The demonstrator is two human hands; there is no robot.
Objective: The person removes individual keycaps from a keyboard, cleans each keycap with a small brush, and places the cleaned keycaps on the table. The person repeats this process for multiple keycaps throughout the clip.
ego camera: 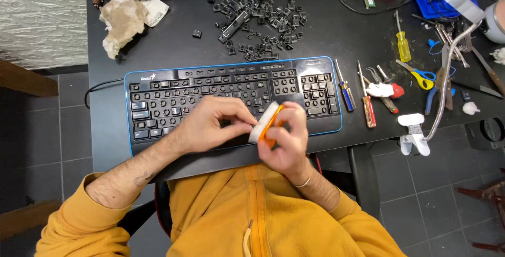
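Small orange-and-white plastic container [267,124] gripped in right hand [286,140], fingers wrapped around its orange lower part, long axis tilted, white end pointing up and away toward upper left, orange end toward the body. Left hand [216,124] pinched narrow on the white end, fingertips touching it. Both held just above the near edge of a black computer keyboard with blue trim [231,99], several key slots bare. Beyond it, a heap of loose black keycaps [258,23] on the matte black counter [158,41]. Crumpled beige paper wad [122,21] far left; screwdrivers [357,91], yellow-handled scissors [418,74] and pliers at right. Grey tiled floor [436,199] below, white textured wall upper left.
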